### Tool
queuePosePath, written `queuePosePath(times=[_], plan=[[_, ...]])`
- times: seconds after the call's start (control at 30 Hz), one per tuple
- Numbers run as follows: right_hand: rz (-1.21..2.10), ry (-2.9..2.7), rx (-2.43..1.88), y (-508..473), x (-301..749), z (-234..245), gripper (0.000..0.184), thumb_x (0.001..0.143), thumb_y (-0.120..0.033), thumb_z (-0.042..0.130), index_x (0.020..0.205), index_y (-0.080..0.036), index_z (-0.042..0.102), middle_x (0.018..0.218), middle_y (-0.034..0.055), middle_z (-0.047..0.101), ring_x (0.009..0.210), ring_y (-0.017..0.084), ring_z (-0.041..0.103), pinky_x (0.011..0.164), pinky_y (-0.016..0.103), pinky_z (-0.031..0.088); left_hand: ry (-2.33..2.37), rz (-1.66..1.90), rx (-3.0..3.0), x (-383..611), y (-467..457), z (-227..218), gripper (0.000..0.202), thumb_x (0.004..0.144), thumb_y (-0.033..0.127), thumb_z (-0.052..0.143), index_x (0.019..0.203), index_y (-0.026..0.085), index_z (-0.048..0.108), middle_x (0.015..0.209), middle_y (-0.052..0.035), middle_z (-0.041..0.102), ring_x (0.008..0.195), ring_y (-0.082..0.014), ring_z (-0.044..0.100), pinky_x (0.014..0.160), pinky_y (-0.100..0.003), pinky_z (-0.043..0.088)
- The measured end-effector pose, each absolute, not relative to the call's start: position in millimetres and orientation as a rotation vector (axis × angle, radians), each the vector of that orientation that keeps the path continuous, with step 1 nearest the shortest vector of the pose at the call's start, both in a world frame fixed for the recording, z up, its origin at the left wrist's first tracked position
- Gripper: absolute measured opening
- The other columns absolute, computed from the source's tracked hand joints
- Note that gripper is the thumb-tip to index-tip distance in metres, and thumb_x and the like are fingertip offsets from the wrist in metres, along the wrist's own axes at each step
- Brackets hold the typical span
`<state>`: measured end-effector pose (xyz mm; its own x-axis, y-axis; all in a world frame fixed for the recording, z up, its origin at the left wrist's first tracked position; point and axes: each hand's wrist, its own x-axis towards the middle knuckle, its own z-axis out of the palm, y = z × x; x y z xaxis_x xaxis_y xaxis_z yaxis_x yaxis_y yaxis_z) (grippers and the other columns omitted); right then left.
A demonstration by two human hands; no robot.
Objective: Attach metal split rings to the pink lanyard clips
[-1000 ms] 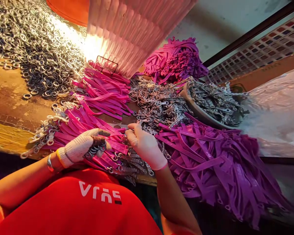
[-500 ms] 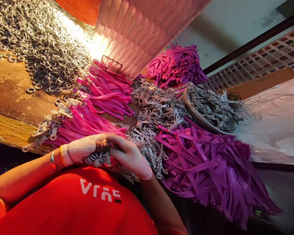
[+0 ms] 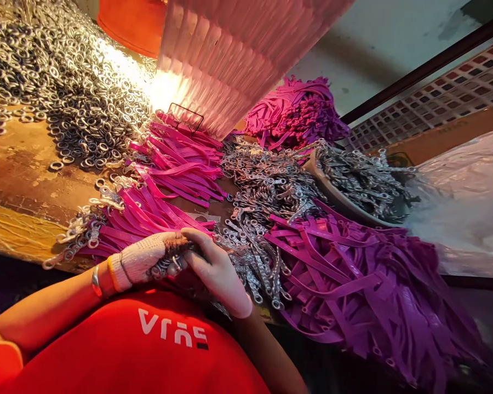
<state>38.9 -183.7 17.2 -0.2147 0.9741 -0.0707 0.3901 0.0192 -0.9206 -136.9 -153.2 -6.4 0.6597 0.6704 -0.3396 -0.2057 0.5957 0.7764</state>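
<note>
My left hand (image 3: 143, 257), in a knitted work glove with dark-stained fingers, is closed around several metal rings (image 3: 161, 268) just above my red shirt. Against its fingertips presses my right hand (image 3: 217, 271), in a thin white glove, its fingers curled inward. What the right fingers pinch is hidden between the hands. Right behind them lie pink straps (image 3: 139, 216) with metal clasps (image 3: 80, 230) at their left ends. A heap of twisted metal chain pieces with end loops (image 3: 250, 260) sits beside the right hand.
A large pile of metal rings (image 3: 86, 109) covers the back left of the worktable (image 3: 20, 180). Purple straps (image 3: 345, 273) spread at right, with another bundle (image 3: 299, 112) behind. A tub (image 3: 318, 178) holds more chain pieces. A corrugated translucent sheet (image 3: 230, 60) hangs near an orange shade (image 3: 131, 24).
The view has shifted slightly, so the scene sits a little lower. My hands stay together, with small finger movements around the metal rings.
</note>
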Motion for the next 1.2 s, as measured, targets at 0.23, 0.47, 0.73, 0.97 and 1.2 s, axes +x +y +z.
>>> queuePosePath(times=[0.23,0.47,0.73,0.97,1.2], plan=[[0.708,-1.8,-1.331,-198,38,15,0.027,0.098,-0.019,0.053,0.121,-0.026,0.066,0.108,0.0014,0.076,0.095,0.015,0.072,0.089,0.026,0.057,0.772,0.632,0.691,-138,-148,-14,0.034,0.084,0.046,0.072,0.1,0.016,0.068,0.076,-0.0015,0.063,0.05,-0.0079,0.046,0.043,-0.02,0.031],[0.339,-2.154,-1.302,-195,32,8,0.03,0.099,-0.018,0.052,0.128,-0.021,0.06,0.108,0.0076,0.075,0.09,0.018,0.073,0.078,0.027,0.057,0.741,0.687,0.618,-131,-149,-15,0.031,0.079,0.038,0.077,0.099,0.016,0.069,0.072,-0.0002,0.062,0.049,-0.007,0.045,0.042,-0.018,0.031],[-0.048,-1.991,-1.347,-194,37,2,0.029,0.1,-0.018,0.054,0.127,-0.025,0.06,0.093,0.0045,0.073,0.077,0.017,0.071,0.068,0.026,0.055,0.71,0.679,0.521,-135,-150,1,0.027,0.076,0.03,0.08,0.094,0.013,0.071,0.069,-0.0017,0.061,0.051,-0.0066,0.047,0.043,-0.017,0.032],[0.147,-1.861,-1.311,-198,37,0,0.031,0.098,-0.016,0.055,0.128,-0.025,0.06,0.098,0.005,0.074,0.083,0.017,0.072,0.075,0.027,0.057,0.775,0.672,0.719,-133,-154,-3,0.038,0.081,0.041,0.078,0.106,0.013,0.069,0.069,0.0006,0.057,0.051,-0.0071,0.044,0.046,-0.019,0.033],[0.88,-1.4,-1.477,-191,34,18,0.023,0.087,-0.024,0.058,0.107,-0.022,0.068,0.076,-0.0036,0.065,0.06,0.01,0.056,0.056,0.022,0.047,0.918,0.815,1.602,-147,-153,6,0.037,0.09,0.02,0.061,0.126,0.018,0.069,0.095,-0.0074,0.072,0.078,-0.016,0.064,0.075,-0.027,0.052]])
